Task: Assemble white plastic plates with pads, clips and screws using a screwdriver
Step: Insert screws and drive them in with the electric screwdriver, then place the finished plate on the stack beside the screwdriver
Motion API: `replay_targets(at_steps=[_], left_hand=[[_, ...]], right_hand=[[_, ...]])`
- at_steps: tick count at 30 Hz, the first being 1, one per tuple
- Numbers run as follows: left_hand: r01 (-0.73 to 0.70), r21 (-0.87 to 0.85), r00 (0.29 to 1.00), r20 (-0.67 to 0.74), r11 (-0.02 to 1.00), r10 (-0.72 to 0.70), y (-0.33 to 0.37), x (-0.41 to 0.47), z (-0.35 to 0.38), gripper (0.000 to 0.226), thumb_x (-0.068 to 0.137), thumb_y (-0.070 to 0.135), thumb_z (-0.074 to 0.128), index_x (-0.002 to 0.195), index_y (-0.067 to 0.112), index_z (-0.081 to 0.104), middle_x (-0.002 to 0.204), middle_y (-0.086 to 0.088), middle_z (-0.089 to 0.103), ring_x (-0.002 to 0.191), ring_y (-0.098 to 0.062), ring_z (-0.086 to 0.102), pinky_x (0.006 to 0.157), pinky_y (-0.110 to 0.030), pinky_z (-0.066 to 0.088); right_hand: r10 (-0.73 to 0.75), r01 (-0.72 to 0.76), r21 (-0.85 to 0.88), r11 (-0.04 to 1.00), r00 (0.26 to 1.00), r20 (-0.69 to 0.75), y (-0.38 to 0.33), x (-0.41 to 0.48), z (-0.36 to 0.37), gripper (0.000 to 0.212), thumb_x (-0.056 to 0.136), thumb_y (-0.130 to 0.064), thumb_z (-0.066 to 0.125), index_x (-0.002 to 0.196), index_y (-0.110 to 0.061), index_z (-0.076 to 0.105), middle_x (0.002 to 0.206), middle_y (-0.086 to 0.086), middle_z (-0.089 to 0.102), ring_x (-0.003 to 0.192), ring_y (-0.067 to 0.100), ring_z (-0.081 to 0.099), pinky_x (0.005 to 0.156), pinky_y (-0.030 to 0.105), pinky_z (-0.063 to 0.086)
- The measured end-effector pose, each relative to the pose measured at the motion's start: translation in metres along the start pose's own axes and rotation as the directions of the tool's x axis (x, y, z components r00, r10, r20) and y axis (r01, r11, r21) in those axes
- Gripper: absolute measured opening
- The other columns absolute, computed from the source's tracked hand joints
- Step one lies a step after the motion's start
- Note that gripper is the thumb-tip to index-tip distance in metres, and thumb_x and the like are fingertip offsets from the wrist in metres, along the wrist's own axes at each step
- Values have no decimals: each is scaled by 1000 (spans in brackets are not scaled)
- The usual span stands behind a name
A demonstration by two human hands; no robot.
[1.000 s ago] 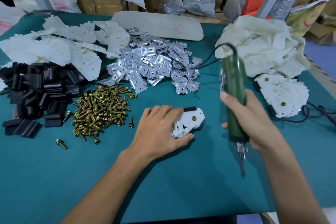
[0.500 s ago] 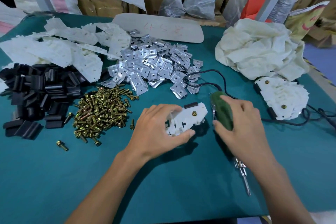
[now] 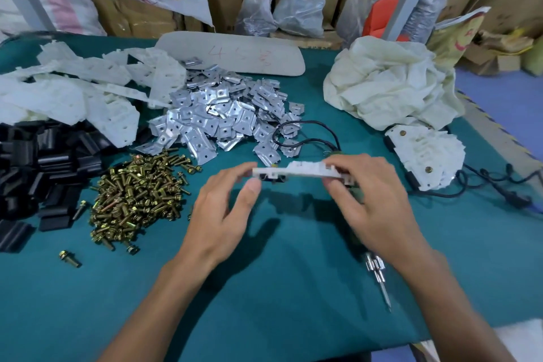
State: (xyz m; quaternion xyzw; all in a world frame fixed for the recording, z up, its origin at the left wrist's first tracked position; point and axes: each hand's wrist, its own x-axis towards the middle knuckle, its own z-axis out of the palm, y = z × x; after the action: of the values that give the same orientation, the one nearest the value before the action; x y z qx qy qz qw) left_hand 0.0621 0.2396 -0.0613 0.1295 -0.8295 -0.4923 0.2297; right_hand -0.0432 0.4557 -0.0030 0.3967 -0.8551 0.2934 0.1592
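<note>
- Both hands were up. The left hand [image 3: 223,214] pinched the plate [image 3: 299,171] at its left end, thumb under and fingertips behind, while the right hand [image 3: 373,206] gripped the right end.
- The plate hung edge-on and level, just above mid-table.
- Bare green table [image 3: 264,288] ran from the hands to the near edge.
- Screws [image 3: 138,194], clips [image 3: 229,120] and pads [image 3: 38,161] crowded the left and far side.
- A finished stack [image 3: 432,153] sat close to the right edge, with a cloth [image 3: 390,88] heaped just beyond.
- There was red handwriting on the far board [image 3: 235,53]: a "4" could be read, the rest could not.
- The screwdriver [image 3: 377,272] lay under the right wrist. Only its metal tip showed, and its cable [image 3: 305,132] curled out beyond the plate.
- The loose plates [image 3: 73,91] and the pads were cut off at the left edge.
- The right fingers were blurred.
</note>
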Motion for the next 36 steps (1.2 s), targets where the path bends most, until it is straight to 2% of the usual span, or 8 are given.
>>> replay_targets(at_steps=[4,7,12,16,20,23,26,36], left_hand=[[11,33,997,-79,999,-8,-6,3,5,47,97,63,36,115,32,66,113,28,62,112,2,55,97,-31,46],[10,51,998,-62,999,-7,-8,2,9,42,97,59,40,112,31,67,110,25,63,109,-1,57,95,-38,48],[14,75,999,-31,997,-11,-12,3,12,43,97,60,40,112,30,67,109,25,63,109,-1,57,95,-42,49],[31,80,999,-29,996,-28,-15,3,12,45,96,63,38,112,32,67,110,25,63,109,-2,58,95,-43,50],[39,85,999,-24,996,-37,-16,4,11,46,95,64,38,111,32,67,110,24,64,108,-3,58,95,-43,50],[43,85,999,-19,995,-41,-16,3,11,46,95,65,38,112,33,66,109,25,64,108,-3,59,95,-42,51],[45,81,999,-14,996,-44,-17,2,12,36,98,60,44,110,35,66,107,28,63,107,-3,59,93,-42,51],[57,87,998,-11,995,-56,-17,1,10,28,98,50,49,107,32,68,103,26,65,104,-1,60,91,-40,51]], right_hand=[[397,-367,213,906,910,-122,39,3,-31,12,93,-44,60,102,-46,53,95,-34,61,79,-5,56,71,15,42],[601,-560,225,797,774,-200,79,11,-43,14,92,-44,62,103,-38,55,90,-20,64,72,-4,59,76,34,50],[778,-765,144,628,616,-118,126,19,-40,27,94,-46,60,107,-23,58,89,-14,64,101,28,64,95,47,50],[760,-766,24,642,632,-154,141,17,-34,35,94,-54,62,105,-22,58,88,-8,66,103,28,65,89,40,48],[696,-735,-194,650,678,-238,143,13,-24,52,93,-50,66,128,-14,52,123,12,64,106,35,62,78,39,37],[609,-681,-345,646,732,-304,143,14,-20,73,84,-49,78,141,-15,48,139,21,48,119,43,48,93,49,40],[630,-649,-397,649,751,-199,148,14,-19,89,78,-56,80,152,-27,38,154,19,34,136,44,32,109,54,30],[619,-669,-336,663,742,-257,162,15,-11,70,84,-39,77,147,-30,48,156,19,33,139,45,29,112,56,30]])
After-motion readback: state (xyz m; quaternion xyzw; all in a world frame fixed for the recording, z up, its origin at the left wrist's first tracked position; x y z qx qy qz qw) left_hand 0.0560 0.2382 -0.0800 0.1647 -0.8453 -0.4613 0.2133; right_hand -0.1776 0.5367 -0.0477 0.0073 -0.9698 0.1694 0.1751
